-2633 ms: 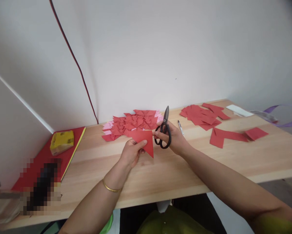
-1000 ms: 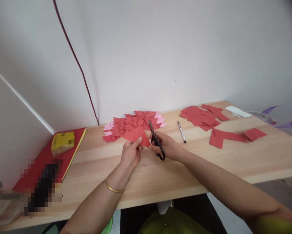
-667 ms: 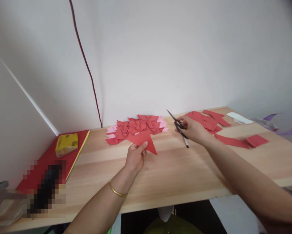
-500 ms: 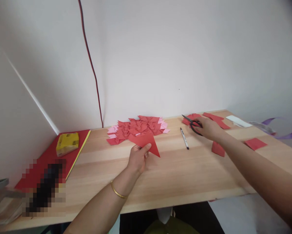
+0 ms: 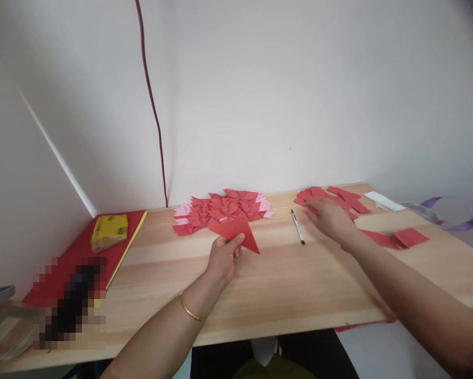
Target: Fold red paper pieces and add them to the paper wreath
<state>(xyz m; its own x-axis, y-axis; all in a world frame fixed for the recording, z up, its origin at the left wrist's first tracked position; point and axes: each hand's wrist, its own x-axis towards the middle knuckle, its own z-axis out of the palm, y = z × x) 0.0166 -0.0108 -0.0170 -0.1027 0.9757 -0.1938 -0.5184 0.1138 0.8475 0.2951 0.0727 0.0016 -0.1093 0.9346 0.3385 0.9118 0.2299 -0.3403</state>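
A folded red paper triangle (image 5: 244, 234) is pinched between the thumb and fingers of my left hand (image 5: 225, 255), held in front of a pile of folded red and pink paper pieces (image 5: 228, 208). My right hand (image 5: 329, 218) reaches over the table towards several loose red paper pieces (image 5: 319, 192) by the wall. Its fingers are slightly blurred but look stretched and apart, with nothing seen in them. The scissors do not show in the current view. Left of that hand lies a white pen with a dark tip (image 5: 298, 227).
More red paper (image 5: 412, 238) lies right of my right forearm. A white strip (image 5: 384, 200) and purple ribbon (image 5: 459, 226) are at the table's right edge. On the left, a yellow packet (image 5: 110, 232) sits on a red sheet (image 5: 82, 245). A dark cable (image 5: 153, 110) runs down the wall.
The black-handled scissors have gone from my right hand and from sight. That hand has tilted down and its fingers have opened. My left hand keeps the red triangle almost still.
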